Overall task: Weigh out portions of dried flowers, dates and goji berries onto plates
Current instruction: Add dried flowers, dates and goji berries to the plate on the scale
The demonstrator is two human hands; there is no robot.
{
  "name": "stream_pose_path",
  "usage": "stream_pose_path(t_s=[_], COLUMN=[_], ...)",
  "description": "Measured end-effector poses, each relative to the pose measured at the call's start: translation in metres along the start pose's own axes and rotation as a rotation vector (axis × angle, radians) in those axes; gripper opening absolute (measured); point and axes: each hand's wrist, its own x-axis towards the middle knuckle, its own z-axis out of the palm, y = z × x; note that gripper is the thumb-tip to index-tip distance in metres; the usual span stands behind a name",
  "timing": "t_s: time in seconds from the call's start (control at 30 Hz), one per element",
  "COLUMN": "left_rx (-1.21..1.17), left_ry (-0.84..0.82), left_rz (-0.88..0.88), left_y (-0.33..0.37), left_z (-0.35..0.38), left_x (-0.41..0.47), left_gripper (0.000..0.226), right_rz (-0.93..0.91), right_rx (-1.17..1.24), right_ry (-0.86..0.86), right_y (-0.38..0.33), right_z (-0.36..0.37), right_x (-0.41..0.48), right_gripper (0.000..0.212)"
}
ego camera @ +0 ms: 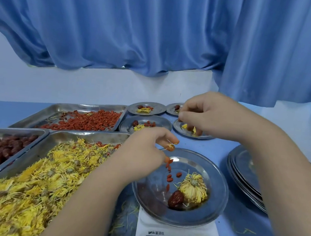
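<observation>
Fingers of left hand pinching goji berries and yellow strand just above plate on scale; loose berries directly beneath. Right hand fingers curled over far plate, touching flower bits; grip unclear.

Two bare arms
Left forearm and right forearm show uncovered all the way along; left grip and right grip are bare as well.
</observation>
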Motion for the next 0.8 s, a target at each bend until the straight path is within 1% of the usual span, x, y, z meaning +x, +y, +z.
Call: stream_pose_path(t_s=[0.13, 0.2, 0.27, 0.33, 0.43, 0.5, 0.6, 0.67, 0.73, 0.8], left_rx=[-0.123, -0.128, -0.117, -0.107, -0.104, -0.096, -0.1, -0.133, -0.158, -0.205], left_ry=[-0.021, -0.022, -0.036, -0.059, -0.091, -0.104, -0.104, -0.112, -0.126, -0.146], left_rz=[0.042, 0.056, 0.052, 0.049, 0.057, 0.059, 0.06, 0.059, 0.05, 0.038], left_y=[0.004, 0.005, 0.005, 0.006, 0.008, 0.009, 0.009, 0.01, 0.012, 0.013], left_z=[-0.005, -0.006, -0.006, -0.006, -0.007, -0.008, -0.009, -0.009, -0.009, -0.01], left_x=[-0.002, -0.003, -0.003, -0.004, -0.005, -0.006, -0.006, -0.006, -0.006, -0.007], left_gripper=[0.038, 0.038, 0.039, 0.041, 0.042, 0.039, 0.028, 0.021, 0.017, 0.016], right_rz=[-0.012, -0.006, -0.001, 0.007, 0.017, 0.032, 0.061, 0.096, 0.166, 0.264], right_rx=[-0.07, -0.117, -0.143, -0.126, -0.132, -0.143, -0.109, -0.067, -0.057, -0.058], right_ry=[0.043, 0.141, 0.261, 0.309, 0.258, 0.232, 0.216, 0.207, 0.189, 0.172], right_y=[-0.009, -0.011, -0.012, -0.01, -0.003, 0.005, 0.016, 0.022, 0.026, 0.029], right_z=[-0.003, 0.0, 0.007, 0.015, 0.029, 0.036, 0.045, 0.051, 0.054, 0.055], right_x=[-0.007, -0.012, -0.02, -0.033, -0.06, -0.083, -0.116, -0.131, -0.136, -0.136], right_gripper=[0.02, 0.019, 0.014, 0.011, 0.021, 0.023, 0.021, 0.015, 0.009, 0.013])
